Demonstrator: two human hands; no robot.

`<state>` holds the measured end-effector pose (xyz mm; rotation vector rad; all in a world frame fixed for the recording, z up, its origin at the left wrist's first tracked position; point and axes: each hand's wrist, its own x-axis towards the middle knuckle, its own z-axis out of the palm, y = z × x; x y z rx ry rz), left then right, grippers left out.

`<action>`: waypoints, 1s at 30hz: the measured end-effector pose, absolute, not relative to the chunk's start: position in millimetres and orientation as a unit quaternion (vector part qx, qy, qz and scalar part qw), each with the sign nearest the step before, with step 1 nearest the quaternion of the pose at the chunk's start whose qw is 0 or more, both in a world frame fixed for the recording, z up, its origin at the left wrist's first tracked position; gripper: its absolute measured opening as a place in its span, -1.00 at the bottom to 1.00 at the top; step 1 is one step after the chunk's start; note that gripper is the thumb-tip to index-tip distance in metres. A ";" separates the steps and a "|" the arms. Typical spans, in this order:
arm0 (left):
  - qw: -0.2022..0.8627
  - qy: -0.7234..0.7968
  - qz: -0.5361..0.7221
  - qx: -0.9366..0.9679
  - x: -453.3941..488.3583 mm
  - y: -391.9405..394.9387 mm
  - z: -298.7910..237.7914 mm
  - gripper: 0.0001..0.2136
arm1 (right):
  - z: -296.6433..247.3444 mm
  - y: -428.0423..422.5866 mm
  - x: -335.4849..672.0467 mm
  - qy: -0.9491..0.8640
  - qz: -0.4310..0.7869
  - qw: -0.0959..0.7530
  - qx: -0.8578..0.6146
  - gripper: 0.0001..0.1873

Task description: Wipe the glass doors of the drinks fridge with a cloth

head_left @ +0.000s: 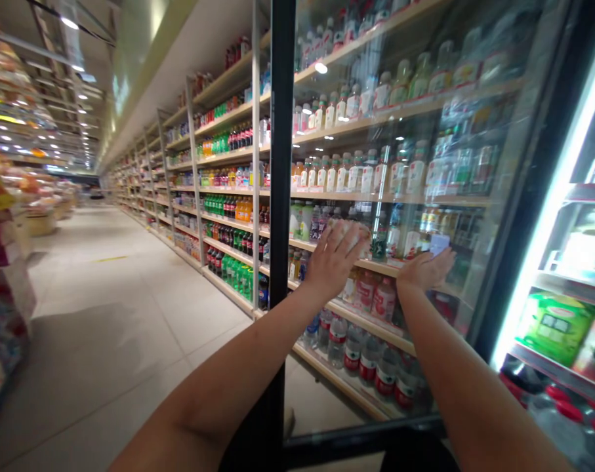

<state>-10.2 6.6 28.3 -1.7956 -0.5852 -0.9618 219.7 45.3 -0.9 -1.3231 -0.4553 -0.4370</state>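
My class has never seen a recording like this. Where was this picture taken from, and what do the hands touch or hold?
There is no machine here. A camera worn on a person's head looks forward and down, so the two arms reaching in are that person's own.

In front is a glass door with a dark frame. Through the glass you see rows of bottles standing on shelves. The left hand is spread at the glass, with a pale, cloth-like thing at its fingers. The right hand is beside a small pale purple thing; whether it is held is unclear.

At the right edge, a green pack sits on a lit shelf.
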 end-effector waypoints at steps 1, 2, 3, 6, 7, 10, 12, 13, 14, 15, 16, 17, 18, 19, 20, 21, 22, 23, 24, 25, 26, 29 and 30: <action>0.494 -0.220 -0.385 -0.747 -10.2 6.4 21.9 -0.55 | -0.9 45.2 219.8 -0.209 -0.199 0.743 -0.604 -0.34; 0.500 -0.198 -0.374 -0.756 -10.6 6.6 16.9 -0.56 | -1.0 45.2 220.0 -0.209 -0.199 0.743 -0.604 -0.34; 0.504 -0.182 -0.365 -0.761 -11.2 6.9 14.7 -0.57 | -1.1 45.3 220.2 -0.211 -0.199 0.743 -0.603 -0.34; 0.498 -0.202 -0.381 -0.753 -13.7 7.9 27.2 -0.54 | -1.0 45.1 220.1 -0.217 -0.200 0.742 -0.601 -0.34; 0.489 -0.223 -0.395 -0.745 -14.6 7.7 34.4 -0.52 | -0.8 44.6 219.7 -0.217 -0.200 0.742 -0.601 -0.34; 0.464 -0.270 -0.434 -0.723 -16.3 6.1 43.1 -0.53 | 0.5 41.7 217.4 -0.218 -0.196 0.742 -0.603 -0.34; 0.469 -0.250 -0.431 -0.729 -16.6 5.4 31.5 -0.56 | 1.5 39.4 215.8 -0.218 -0.191 0.740 -0.607 -0.34; 0.481 -0.219 -0.412 -0.742 -16.6 5.6 23.0 -0.57 | 2.0 38.5 215.1 -0.216 -0.189 0.738 -0.610 -0.34; 0.493 -0.184 -0.386 -0.757 -16.5 6.0 15.0 -0.58 | 2.4 37.7 214.6 -0.214 -0.187 0.737 -0.613 -0.34; 0.504 -0.153 -0.361 -0.770 -16.4 6.8 9.3 -0.58 | 2.8 37.2 214.3 -0.212 -0.185 0.737 -0.614 -0.34; 0.509 -0.133 -0.343 -0.778 -16.1 7.7 7.0 -0.58 | 3.1 36.8 214.1 -0.210 -0.184 0.738 -0.615 -0.34; 0.509 -0.134 -0.340 -0.779 -15.6 8.5 8.3 -0.58 | 3.4 36.5 214.0 -0.210 -0.185 0.738 -0.615 -0.35; 0.503 -0.153 -0.351 -0.775 -14.8 9.1 12.6 -0.56 | 3.7 36.3 213.9 -0.210 -0.185 0.737 -0.615 -0.35; 0.492 -0.182 -0.372 -0.766 -13.7 9.3 18.4 -0.54 | 3.9 36.1 213.8 -0.210 -0.186 0.736 -0.616 -0.35; 0.478 -0.210 -0.392 -0.757 -12.4 9.1 24.1 -0.52 | 4.1 35.9 213.7 -0.209 -0.186 0.735 -0.618 -0.35; 0.465 -0.234 -0.406 -0.751 -10.9 8.7 27.9 -0.51 | 4.2 35.6 213.5 -0.206 -0.186 0.734 -0.620 -0.35; 0.453 -0.248 -0.414 -0.749 -9.5 8.0 28.7 -0.50 | 4.2 35.4 213.4 -0.205 -0.186 0.733 -0.621 -0.35; 0.447 -0.247 -0.413 -0.754 -8.1 7.4 26.1 -0.51 | 4.1 35.3 213.3 -0.205 -0.185 0.733 -0.622 -0.36; 0.446 -0.229 -0.400 -0.767 -6.9 6.9 20.7 -0.52 | 3.8 35.3 213.2 -0.205 -0.185 0.732 -0.622 -0.36; 0.450 -0.198 -0.378 -0.785 -5.9 6.7 13.8 -0.55 | 3.3 35.6 213.4 -0.205 -0.186 0.733 -0.621 -0.36; 0.456 -0.162 -0.349 -0.802 -5.1 6.8 7.0 -0.57 | 2.7 36.2 213.7 -0.204 -0.190 0.734 -0.619 -0.36; 0.465 -0.109 -0.294 -0.828 -2.9 8.5 1.7 -0.59 | 0.7 39.2 215.4 -0.206 -0.203 0.739 -0.608 -0.37; 0.463 -0.123 -0.299 -0.825 -1.9 9.1 6.3 -0.59 | 0.1 40.4 216.2 -0.208 -0.208 0.741 -0.603 -0.37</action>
